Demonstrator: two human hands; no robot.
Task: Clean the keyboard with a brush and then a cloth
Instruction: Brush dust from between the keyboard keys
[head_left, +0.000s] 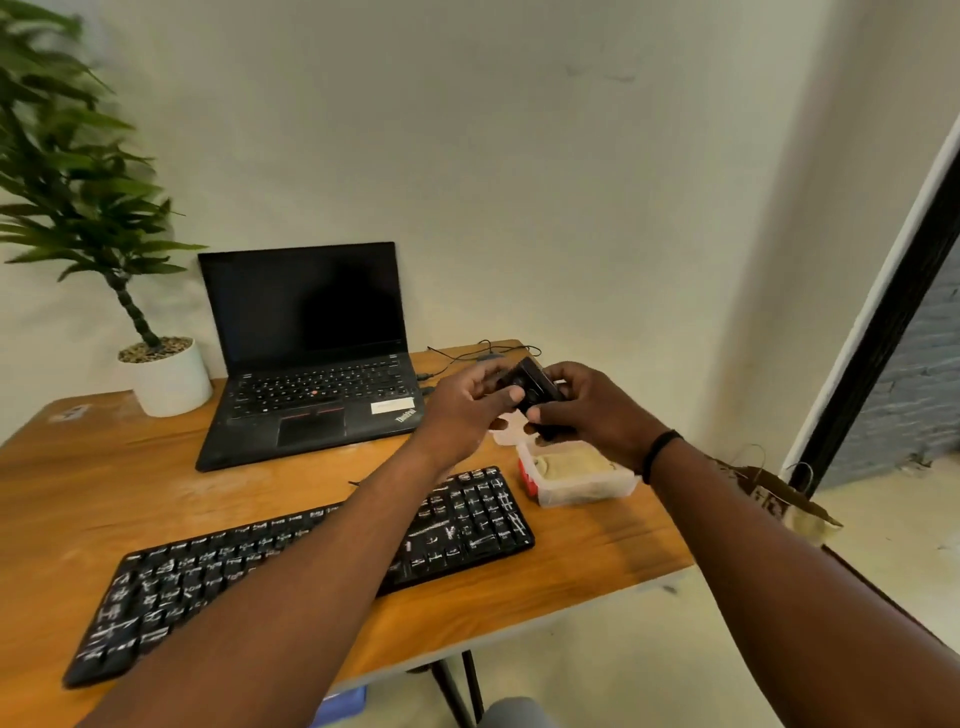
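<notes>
together left hand (470, 410) and right hand (592, 410) each grip a black object (530, 387).

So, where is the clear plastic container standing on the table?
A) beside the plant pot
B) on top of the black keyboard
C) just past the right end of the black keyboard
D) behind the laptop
C: the clear plastic container stands on the table beside the right end of the black keyboard, below the two hands.
</notes>
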